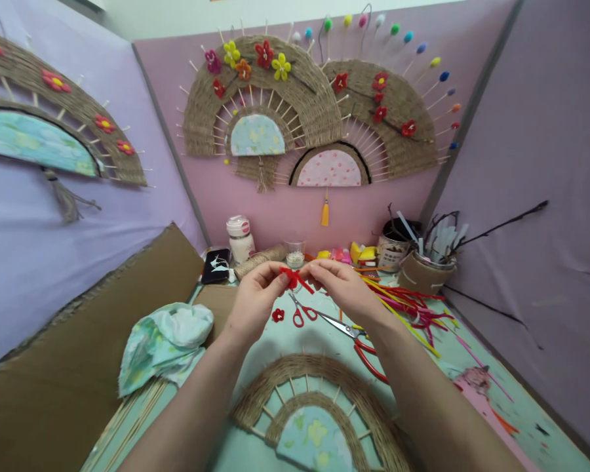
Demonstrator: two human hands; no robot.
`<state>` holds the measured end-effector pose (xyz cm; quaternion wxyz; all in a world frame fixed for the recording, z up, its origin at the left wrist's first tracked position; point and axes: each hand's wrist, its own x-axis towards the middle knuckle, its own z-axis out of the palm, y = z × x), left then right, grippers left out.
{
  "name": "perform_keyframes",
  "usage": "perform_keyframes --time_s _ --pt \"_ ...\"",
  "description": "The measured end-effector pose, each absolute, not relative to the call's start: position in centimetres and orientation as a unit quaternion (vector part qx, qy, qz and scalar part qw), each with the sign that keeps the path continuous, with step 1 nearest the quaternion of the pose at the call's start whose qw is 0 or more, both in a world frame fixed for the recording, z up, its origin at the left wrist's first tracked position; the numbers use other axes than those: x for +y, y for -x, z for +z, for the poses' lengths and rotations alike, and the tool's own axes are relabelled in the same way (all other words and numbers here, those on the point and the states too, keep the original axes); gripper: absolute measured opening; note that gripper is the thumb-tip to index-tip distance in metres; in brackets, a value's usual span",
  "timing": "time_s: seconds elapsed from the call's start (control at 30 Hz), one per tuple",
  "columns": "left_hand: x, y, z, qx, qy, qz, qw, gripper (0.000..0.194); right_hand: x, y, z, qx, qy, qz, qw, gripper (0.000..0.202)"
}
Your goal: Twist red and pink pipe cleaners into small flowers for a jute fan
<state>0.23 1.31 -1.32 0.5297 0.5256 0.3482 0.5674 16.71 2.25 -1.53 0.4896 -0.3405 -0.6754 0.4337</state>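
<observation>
Above the middle of the table, my left hand [259, 292] pinches a red pipe-cleaner flower [292, 278] between thumb and fingers. A loose red tail slants down from it to the right. My right hand [341, 283] has its fingers pressed together at the flower's right side; the fingertips partly hide what they grip. Just below lie a finished small red flower [278, 315] with a pale centre and small red-handled scissors [302, 313]. Larger red-handled scissors [347, 330] reach under my right forearm. Nearest me rests a woven twine fan [275, 388] with a green floral half-circle.
Pipe cleaners [417, 305] in red, yellow and pink spread at right, before a pot [425, 274] with twigs and glue sticks. At left are a crumpled floral cloth [164, 337] and cardboard [93, 341]. A white bottle [240, 239] and a cup of beads [295, 253] stand behind.
</observation>
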Motion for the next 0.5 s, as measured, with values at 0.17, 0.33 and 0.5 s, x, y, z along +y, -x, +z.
perform_keyframes --time_s 0.17,0.33,0.5 --pt "1.4 -0.1 -1.46 0.361 -0.594 0.555 0.456 0.015 2.36 -16.93 -1.96 -0.623 0.335 0.535 0.463 0.02" --pt "1.21 -0.26 -1.3 0.361 -0.621 0.539 0.441 0.013 2.18 -17.03 -1.78 -0.613 0.329 0.557 0.454 0.016" --pt "1.27 -0.29 -1.62 0.367 -0.612 0.525 0.463 0.017 1.94 -16.95 -1.59 -0.613 0.317 0.561 0.457 0.013"
